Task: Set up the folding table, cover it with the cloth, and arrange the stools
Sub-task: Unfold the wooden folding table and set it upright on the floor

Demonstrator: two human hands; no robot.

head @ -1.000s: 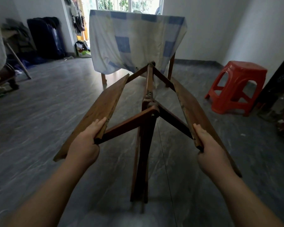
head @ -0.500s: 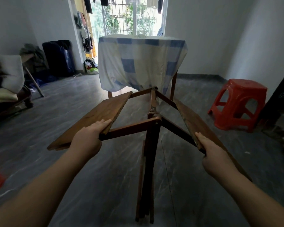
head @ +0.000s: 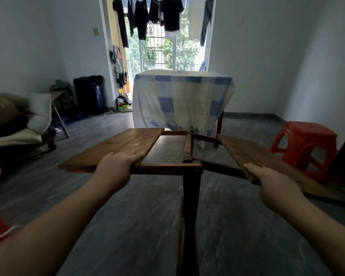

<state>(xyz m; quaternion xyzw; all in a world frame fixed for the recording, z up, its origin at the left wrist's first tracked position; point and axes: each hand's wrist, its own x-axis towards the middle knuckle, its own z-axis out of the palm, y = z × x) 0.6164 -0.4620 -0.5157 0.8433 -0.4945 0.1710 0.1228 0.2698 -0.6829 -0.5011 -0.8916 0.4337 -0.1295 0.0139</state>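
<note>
Since a moment ago both leaves of the folding table [head: 189, 170] have swung up nearly flat, my left hand [head: 116, 168] and right hand [head: 275, 186] each clamped on a leaf edge, in front of the cloth-covered table [head: 182, 100]; next, I judge, level and lock them.

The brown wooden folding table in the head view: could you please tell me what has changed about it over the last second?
Both leaves of the brown wooden folding table have swung up and outward: the left leaf now lies nearly flat, the right leaf still slopes. The left hand and right hand keep their grip on the near edges. The cloth-covered table and red plastic stool stayed put.
</note>
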